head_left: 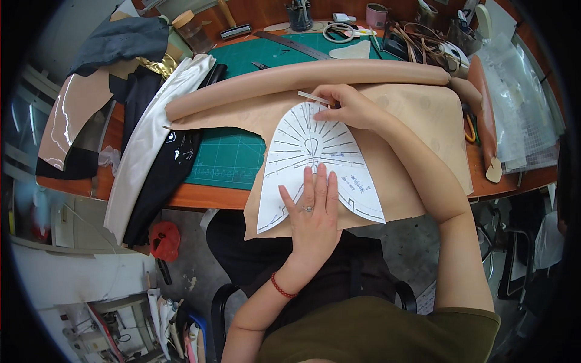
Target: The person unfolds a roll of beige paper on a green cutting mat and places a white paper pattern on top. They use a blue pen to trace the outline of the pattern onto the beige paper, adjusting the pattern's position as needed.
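A white paper template (pixel 284 157) with a rounded top, radiating dark lines and handwriting lies on a sheet of tan leather (pixel 417 121). My left hand (pixel 315 209) rests on the template's lower middle, fingers stretched out and pressing it flat. At the template's top edge, my right hand (pixel 348 109) pinches a thin white pen-like stick (pixel 310 96); its kind is not clear. The stick slants toward the upper left, and its lower end is hidden by my fingers. The leather's far side is rolled into a long tube (pixel 308 75), and its near edge hangs over the table front.
Under the leather is a green cutting mat (pixel 227 158). White and black material rolls (pixel 154 130) lie at the left. Behind stand a steel ruler (pixel 293 44), a mallet (pixel 235 27) and a pen cup (pixel 299 17). Scissors (pixel 470 126) and clear plastic sheets (pixel 523 103) are at the right.
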`<state>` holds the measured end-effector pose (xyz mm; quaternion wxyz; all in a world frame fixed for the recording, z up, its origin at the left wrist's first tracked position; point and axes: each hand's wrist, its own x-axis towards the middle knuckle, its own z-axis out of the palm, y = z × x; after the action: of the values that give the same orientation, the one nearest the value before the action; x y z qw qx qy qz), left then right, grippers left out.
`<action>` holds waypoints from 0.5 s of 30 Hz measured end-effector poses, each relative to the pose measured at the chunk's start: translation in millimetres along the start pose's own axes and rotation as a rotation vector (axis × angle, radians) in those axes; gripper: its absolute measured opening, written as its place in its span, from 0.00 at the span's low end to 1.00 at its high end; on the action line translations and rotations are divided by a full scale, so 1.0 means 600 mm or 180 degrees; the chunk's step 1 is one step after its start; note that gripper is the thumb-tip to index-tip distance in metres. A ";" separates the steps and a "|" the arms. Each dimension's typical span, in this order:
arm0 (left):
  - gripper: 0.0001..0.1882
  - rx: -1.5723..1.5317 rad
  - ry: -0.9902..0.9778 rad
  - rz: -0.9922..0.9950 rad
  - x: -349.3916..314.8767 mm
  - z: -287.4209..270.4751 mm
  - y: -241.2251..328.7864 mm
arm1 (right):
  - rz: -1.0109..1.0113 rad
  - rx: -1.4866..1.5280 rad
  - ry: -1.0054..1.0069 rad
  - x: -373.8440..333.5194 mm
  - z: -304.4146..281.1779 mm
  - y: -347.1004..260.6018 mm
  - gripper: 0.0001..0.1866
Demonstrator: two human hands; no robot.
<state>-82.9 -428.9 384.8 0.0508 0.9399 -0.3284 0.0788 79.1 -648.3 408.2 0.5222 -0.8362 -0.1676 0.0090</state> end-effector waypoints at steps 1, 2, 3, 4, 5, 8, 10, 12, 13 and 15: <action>0.41 0.0117 0.0090 -0.0070 -0.001 0.007 0.005 | -0.0027 0.0195 0.0020 0.001 -0.002 -0.004 0.14; 0.39 0.0213 0.0150 -0.0043 -0.005 0.012 0.004 | -0.0058 0.0393 0.0037 0.002 -0.002 -0.006 0.13; 0.38 0.0312 0.0210 -0.0021 -0.011 0.017 -0.001 | -0.0223 0.0453 0.0051 0.004 0.003 0.004 0.13; 0.36 0.0392 0.0298 0.0008 -0.013 0.022 -0.001 | -0.0323 0.0704 0.0356 0.008 0.000 0.012 0.14; 0.37 0.0258 0.0429 0.0069 -0.017 0.030 -0.001 | -0.0430 0.0958 0.0655 0.014 -0.003 0.019 0.15; 0.40 -0.0008 0.0631 0.0200 -0.018 0.040 -0.002 | -0.0126 0.2199 0.2224 0.020 -0.054 0.002 0.14; 0.40 -0.0008 0.0491 0.0227 -0.015 0.027 0.000 | -0.0266 0.3150 0.2521 0.008 -0.127 0.036 0.06; 0.42 -0.0108 0.0409 0.0260 -0.014 0.031 -0.003 | -0.0157 0.3845 0.2393 -0.006 -0.166 0.080 0.05; 0.42 -0.0150 0.0364 0.0256 -0.016 0.032 -0.005 | -0.0136 0.3966 0.2416 -0.007 -0.163 0.073 0.04; 0.45 -0.0142 0.0273 0.0201 -0.017 0.024 -0.002 | -0.0031 0.4016 0.2467 -0.006 -0.151 0.061 0.03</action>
<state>-88.3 -423.7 368.6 0.0833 0.9234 -0.3571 0.1131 103.1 -742.8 416.7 0.9253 -0.3196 0.0621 -0.1946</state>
